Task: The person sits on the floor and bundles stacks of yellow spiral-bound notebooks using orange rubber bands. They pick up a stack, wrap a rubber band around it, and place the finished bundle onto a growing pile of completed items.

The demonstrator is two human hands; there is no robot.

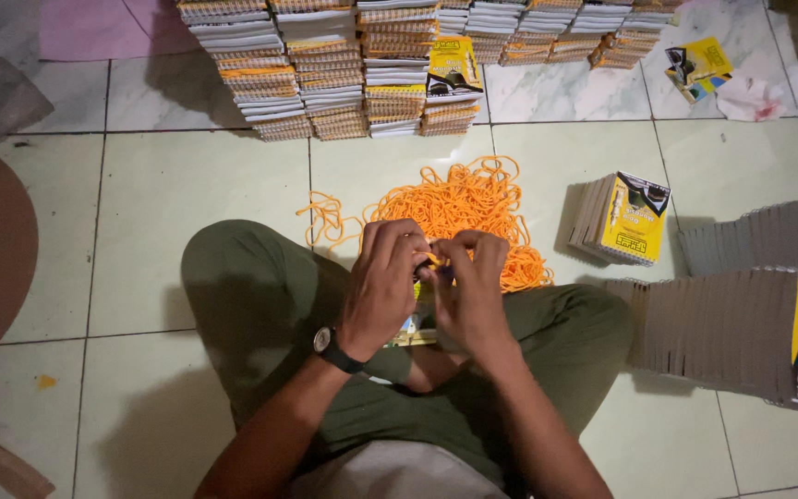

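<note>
Hands pinched together: left hand (382, 282) & right hand (469, 286) both grip orange cord (432, 260) over booklet (415, 325). Risk: cord slips if grip eases, or snags in cord pile (473, 208).

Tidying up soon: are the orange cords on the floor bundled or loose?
Loose: the orange cords lie in a tangled heap on the floor tiles, strands straggling out leftward, nothing binding them.

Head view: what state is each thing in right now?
left hand: closed, pinching an orange cord
right hand: closed on the same cord
orange cord pile: loose, tangled on the floor
booklet stacks: piled flat in rows
small booklet stack: standing tilted, apart
wristwatch: strapped on left wrist
</note>
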